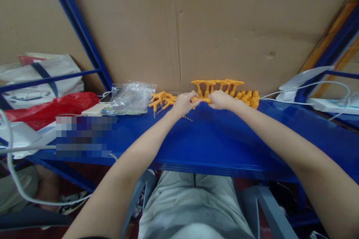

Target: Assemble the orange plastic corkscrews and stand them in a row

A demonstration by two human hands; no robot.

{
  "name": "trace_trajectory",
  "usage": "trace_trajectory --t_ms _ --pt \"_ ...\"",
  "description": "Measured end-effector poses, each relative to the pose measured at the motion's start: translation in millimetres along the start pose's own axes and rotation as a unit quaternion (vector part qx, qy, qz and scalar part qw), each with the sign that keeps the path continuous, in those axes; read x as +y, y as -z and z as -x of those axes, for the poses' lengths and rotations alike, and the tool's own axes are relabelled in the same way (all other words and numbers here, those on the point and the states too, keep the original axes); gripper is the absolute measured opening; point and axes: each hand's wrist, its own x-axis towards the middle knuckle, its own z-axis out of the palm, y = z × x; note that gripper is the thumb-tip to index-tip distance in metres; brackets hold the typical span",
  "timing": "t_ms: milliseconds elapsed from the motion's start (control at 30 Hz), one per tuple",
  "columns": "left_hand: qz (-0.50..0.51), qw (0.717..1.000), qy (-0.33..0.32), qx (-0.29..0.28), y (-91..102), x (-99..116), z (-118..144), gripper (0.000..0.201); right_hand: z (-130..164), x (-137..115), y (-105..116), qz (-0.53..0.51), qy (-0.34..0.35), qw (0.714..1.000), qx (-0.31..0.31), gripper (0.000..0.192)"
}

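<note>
My left hand (183,104) and my right hand (221,99) meet near the back of the blue table, fingers closed on one orange corkscrew (206,100). My left fingers wrap its handle end, and my right fingers grip its other end; much of it is hidden. Left of my hands lie several orange corkscrews (158,99) with bare metal spirals. Just behind my hands, several T-shaped orange corkscrews (199,84) stand with ribbed shafts downward. A cluster of ribbed orange sleeves (249,98) sits beyond my right wrist.
The blue table (207,138) backs onto a cardboard wall (213,26). Clear plastic bags (130,97) and a red bag (61,108) lie at the left. White cables (286,101) run along the right. A blue upright (81,30) rises at the left.
</note>
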Motion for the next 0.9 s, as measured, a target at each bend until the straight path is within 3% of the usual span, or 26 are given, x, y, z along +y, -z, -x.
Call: trace_trajectory --t_ms 267,500,600,733,900 --pt "0.011 1.0 0.0 -0.006 -1.7 -1.9 0.5 0.017 0.1 -1.6 0.2 -0.011 -0.006 1.0 -0.012 0.038" --pt "0.012 1.0 0.003 -0.008 -5.4 -16.1 2.9 0.021 -1.3 -8.0 -6.6 -0.061 -0.01 0.998 -0.022 0.038" --pt "-0.001 1.0 0.001 -0.004 -5.1 -20.6 4.8 0.022 -5.7 -12.2 -11.0 -0.095 -0.001 0.995 0.001 0.042" --pt "-0.024 0.999 0.021 -0.03 -0.7 -16.1 6.6 0.023 -17.5 -17.6 -16.0 -0.113 0.03 0.992 0.04 0.033" --pt "-0.054 0.993 0.091 -0.044 10.8 0.0 5.7 0.038 -46.7 -13.5 -27.0 -0.168 0.017 0.976 0.136 0.028"
